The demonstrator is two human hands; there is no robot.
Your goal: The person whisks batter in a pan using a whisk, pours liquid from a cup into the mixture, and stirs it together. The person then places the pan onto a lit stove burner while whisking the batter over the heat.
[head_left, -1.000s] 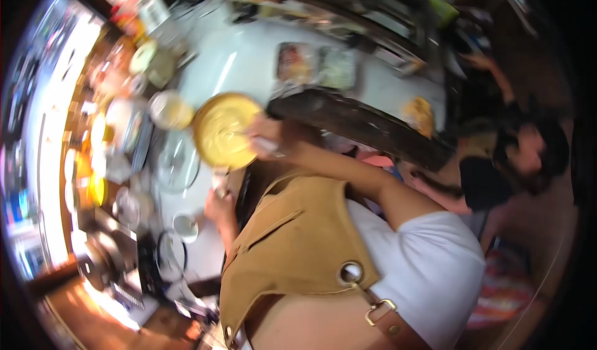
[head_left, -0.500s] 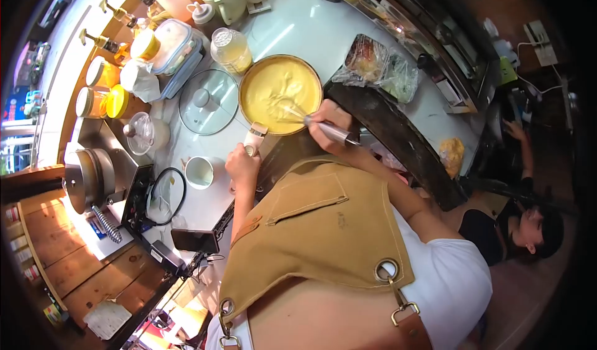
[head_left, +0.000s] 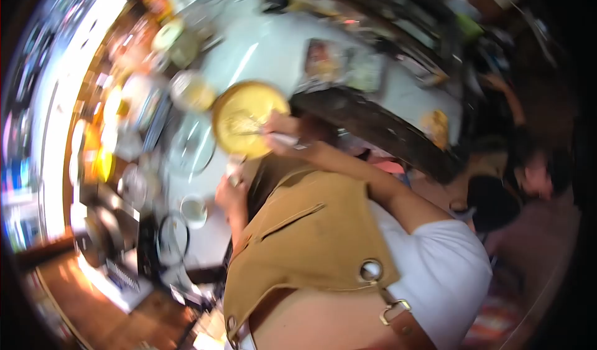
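A round pan point(head_left: 215, 126) holds thick yellow batter point(head_left: 241, 110) on the counter in front of me. My right hand point(head_left: 281, 125) is closed around the metal handle of a whisk point(head_left: 286, 140), whose wires dip into the batter near the pan's right side. My left hand point(head_left: 231, 193) grips the pan handle point(head_left: 235, 162) at the near edge. Left of the pan lies a clear glass lid point(head_left: 191, 146). A white cup point(head_left: 194, 211) stands beside my left hand. Motion blurs the whole view.
A jar point(head_left: 191, 93) and a pale green pitcher point(head_left: 176, 41) stand behind the lid. Bottles and lidded containers crowd the left. Wrapped food packs point(head_left: 342, 64) lie beyond a dark ledge point(head_left: 373, 123). Another person point(head_left: 497, 194) is at the far right.
The view has swung, so the counter items appear shifted left, with the pan and both hands lower in the picture. The whisk remains in the batter and both hands keep their holds.
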